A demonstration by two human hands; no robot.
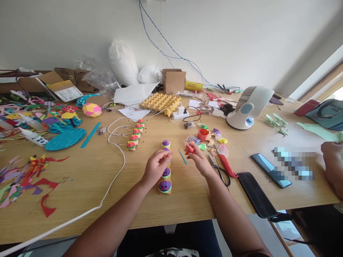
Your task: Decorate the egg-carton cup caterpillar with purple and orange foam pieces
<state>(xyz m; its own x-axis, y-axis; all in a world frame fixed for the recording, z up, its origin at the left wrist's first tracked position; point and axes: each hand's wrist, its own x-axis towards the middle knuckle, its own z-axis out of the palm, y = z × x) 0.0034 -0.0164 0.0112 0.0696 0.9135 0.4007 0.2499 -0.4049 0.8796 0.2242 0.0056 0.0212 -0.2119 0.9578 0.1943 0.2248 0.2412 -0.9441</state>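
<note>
Left hand: fingers curled, pinching the caterpillar near its middle.
Caterpillar: yellow cups with purple tops, a row on the table running 12 to 6 o'clock under the left hand.
Right hand: pinching a small red piece, at 3 o'clock of the caterpillar, just apart.
Scissors: red-handled, at 3 o'clock of the right hand.

Open bare wood is left near the table front edge, btw the white cable and the yellow-purple caterpillar row. Right of the row, passage is blocked by red-handled scissors and two phones, w/ another person's hand at far right. Left side is cluttered w/ paper scraps. Far centre is obstructed by the egg tray and fan.
</note>
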